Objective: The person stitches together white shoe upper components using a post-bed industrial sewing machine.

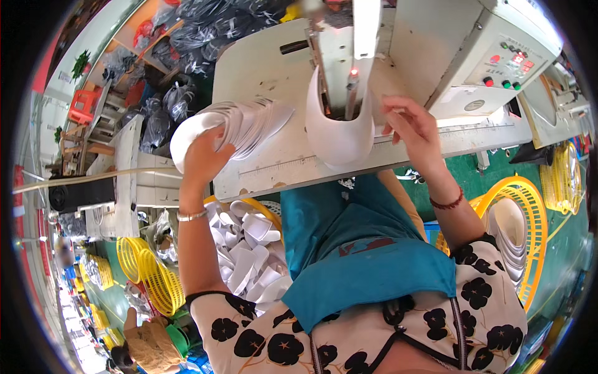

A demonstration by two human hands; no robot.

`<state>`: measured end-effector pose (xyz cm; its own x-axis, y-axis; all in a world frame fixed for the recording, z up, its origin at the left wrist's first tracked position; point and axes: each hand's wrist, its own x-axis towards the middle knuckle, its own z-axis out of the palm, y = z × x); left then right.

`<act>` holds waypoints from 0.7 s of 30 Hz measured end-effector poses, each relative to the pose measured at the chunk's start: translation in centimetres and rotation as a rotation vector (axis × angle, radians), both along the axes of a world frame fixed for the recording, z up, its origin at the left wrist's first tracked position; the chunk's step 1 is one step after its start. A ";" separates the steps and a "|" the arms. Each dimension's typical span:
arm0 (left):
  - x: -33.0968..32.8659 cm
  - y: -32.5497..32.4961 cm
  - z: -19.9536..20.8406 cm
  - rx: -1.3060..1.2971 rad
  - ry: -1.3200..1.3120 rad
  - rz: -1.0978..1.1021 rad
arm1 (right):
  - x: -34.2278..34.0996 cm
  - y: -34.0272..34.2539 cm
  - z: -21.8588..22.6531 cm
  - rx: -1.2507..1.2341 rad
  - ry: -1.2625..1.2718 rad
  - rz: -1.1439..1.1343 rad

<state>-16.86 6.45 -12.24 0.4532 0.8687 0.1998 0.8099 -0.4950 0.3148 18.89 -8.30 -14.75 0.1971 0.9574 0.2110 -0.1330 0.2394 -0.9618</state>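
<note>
My left hand (202, 156) grips a fanned stack of white curved pieces (240, 124) over the left part of the white machine table (274, 168). A single white curved piece (336, 134) stands bent around the machine's needle post (352, 87), where a small red light glows. My right hand (414, 128) hovers at the right edge of that piece, fingers spread and touching or nearly touching it, holding nothing firmly.
A grey control box (498, 62) with buttons sits at the right. A yellow basket (520, 237) with stacked white pieces stands at my right; another basket of loose white pieces (249, 255) is under the table. More yellow baskets (149, 268) and black bags (187, 56) lie at the left.
</note>
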 end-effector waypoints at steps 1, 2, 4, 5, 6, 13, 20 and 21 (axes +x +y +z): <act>0.5 -0.8 0.7 -0.001 0.002 -0.013 | 0.1 0.8 -0.7 0.052 -0.271 -0.131; 1.3 -1.6 1.4 0.236 0.025 0.050 | 0.3 1.5 -1.6 0.100 -0.545 -0.267; 3.8 -2.2 1.3 0.470 0.041 0.098 | 0.3 2.6 -3.1 0.113 -0.561 -0.236; 5.6 -2.9 1.1 0.408 -0.127 -0.057 | -0.2 2.8 -2.9 0.069 -0.596 -0.208; 7.6 -3.6 0.8 0.340 -0.295 -0.213 | -0.6 2.9 -2.7 0.025 -0.630 -0.181; 15.1 -5.0 -0.4 -0.463 -0.944 -0.109 | 0.5 2.8 -1.3 -0.258 0.173 0.042; 14.4 -5.4 1.4 -0.666 -1.093 -0.125 | 1.0 3.2 -0.6 -0.273 0.520 0.324; 14.6 -5.1 1.4 -0.661 -1.089 -0.133 | 0.6 3.0 -0.5 -0.251 0.566 0.287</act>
